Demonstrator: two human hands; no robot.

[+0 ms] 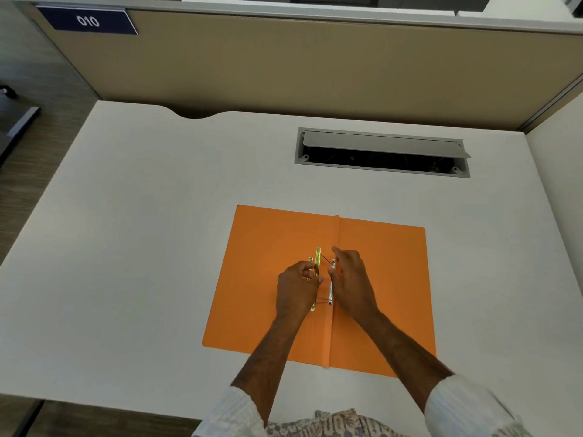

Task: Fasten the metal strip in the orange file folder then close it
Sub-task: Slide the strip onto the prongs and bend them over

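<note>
An orange file folder [385, 263] lies open and flat on the white desk [142, 247], its spine running away from me. Just left of the spine stands a gold metal strip [317, 258], joined by thin prongs to a silver base bar [331, 293] on the spine. My left hand [296, 290] is closed around the middle of the gold strip. My right hand [351, 280] rests on the silver bar at the spine, fingers pinching near its far end. The strip's middle is hidden by my fingers.
A grey cable hatch [381, 152] with its lid tilted open is set into the desk behind the folder. A tan partition [284, 64] with a blue "010" label [88, 21] closes the back. The desk's front edge runs near my sleeves.
</note>
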